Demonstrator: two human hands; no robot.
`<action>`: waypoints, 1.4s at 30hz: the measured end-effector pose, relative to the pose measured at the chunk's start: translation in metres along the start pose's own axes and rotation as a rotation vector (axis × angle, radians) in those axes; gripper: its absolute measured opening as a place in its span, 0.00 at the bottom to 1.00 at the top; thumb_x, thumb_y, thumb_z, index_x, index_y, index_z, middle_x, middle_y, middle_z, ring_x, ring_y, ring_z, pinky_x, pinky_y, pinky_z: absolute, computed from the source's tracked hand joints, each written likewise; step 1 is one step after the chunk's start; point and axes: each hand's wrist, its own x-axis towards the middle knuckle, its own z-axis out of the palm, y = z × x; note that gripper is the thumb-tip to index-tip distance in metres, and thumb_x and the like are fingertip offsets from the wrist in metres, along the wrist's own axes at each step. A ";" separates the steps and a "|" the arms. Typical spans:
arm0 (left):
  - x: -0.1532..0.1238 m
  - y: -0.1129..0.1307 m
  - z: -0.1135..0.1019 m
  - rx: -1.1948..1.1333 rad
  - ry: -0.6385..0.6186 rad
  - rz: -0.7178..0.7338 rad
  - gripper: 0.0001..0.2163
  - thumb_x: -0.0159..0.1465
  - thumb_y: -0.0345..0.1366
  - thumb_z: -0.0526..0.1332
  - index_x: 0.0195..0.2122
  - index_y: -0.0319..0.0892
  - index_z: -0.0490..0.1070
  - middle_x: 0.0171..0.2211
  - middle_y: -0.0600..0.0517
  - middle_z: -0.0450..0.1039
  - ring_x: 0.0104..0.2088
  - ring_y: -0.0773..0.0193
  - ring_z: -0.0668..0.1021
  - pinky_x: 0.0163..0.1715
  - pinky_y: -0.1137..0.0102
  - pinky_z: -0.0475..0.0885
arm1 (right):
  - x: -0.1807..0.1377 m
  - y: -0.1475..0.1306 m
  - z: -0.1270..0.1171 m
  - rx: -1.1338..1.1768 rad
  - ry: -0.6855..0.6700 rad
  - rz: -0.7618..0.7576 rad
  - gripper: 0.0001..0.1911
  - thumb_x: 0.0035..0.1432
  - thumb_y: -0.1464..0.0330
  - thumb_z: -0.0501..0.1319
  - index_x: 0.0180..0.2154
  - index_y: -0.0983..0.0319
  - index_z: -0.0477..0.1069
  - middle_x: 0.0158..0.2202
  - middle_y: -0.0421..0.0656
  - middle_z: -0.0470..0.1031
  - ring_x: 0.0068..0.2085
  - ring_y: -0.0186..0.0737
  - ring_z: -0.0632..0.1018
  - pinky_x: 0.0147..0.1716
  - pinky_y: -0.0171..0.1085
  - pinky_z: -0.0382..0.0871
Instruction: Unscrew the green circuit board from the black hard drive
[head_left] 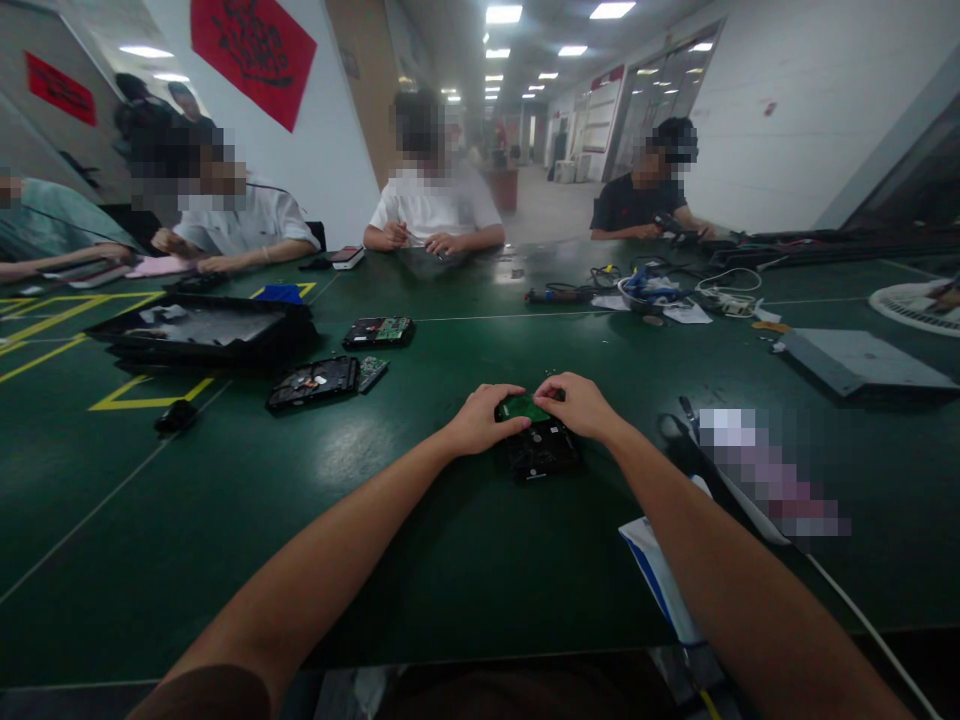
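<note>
A black hard drive (544, 452) lies on the green table in front of me, with a green circuit board (521, 407) on its far part. My left hand (486, 420) grips the drive's left side, fingers along the far edge and thumb on the near side of the board. Over the board's right end, the fingertips of my right hand (577, 405) are pinched together; whatever is between them is too small to tell. Tiny pieces, perhaps screws, lie just beyond the drive.
To the left are another hard drive (313, 384), a loose circuit board (373, 374), a further drive (379, 331) and a black tray (202, 335). A phone-like slab (739, 480) with a cable, a grey metal box (870, 360) and tangled cables (656, 285) sit right. Several people sit opposite.
</note>
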 end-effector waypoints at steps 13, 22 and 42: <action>0.000 -0.003 0.002 0.000 0.011 0.042 0.28 0.62 0.49 0.64 0.62 0.46 0.65 0.58 0.47 0.71 0.57 0.50 0.71 0.59 0.55 0.66 | -0.001 0.004 0.005 0.036 0.039 -0.005 0.06 0.60 0.65 0.63 0.36 0.59 0.78 0.36 0.42 0.77 0.38 0.38 0.75 0.39 0.38 0.65; -0.001 -0.004 0.002 -0.014 0.020 0.037 0.27 0.63 0.46 0.63 0.62 0.46 0.65 0.57 0.47 0.71 0.57 0.51 0.71 0.59 0.55 0.66 | 0.001 0.005 0.004 0.050 0.048 -0.002 0.08 0.61 0.63 0.63 0.36 0.58 0.79 0.36 0.42 0.78 0.38 0.39 0.75 0.39 0.38 0.65; 0.000 -0.002 0.000 -0.030 0.027 0.086 0.23 0.64 0.45 0.63 0.60 0.50 0.66 0.57 0.49 0.73 0.57 0.52 0.72 0.59 0.55 0.65 | 0.002 -0.003 0.004 -0.007 0.033 0.038 0.06 0.55 0.65 0.65 0.33 0.58 0.80 0.34 0.41 0.78 0.37 0.39 0.75 0.38 0.36 0.65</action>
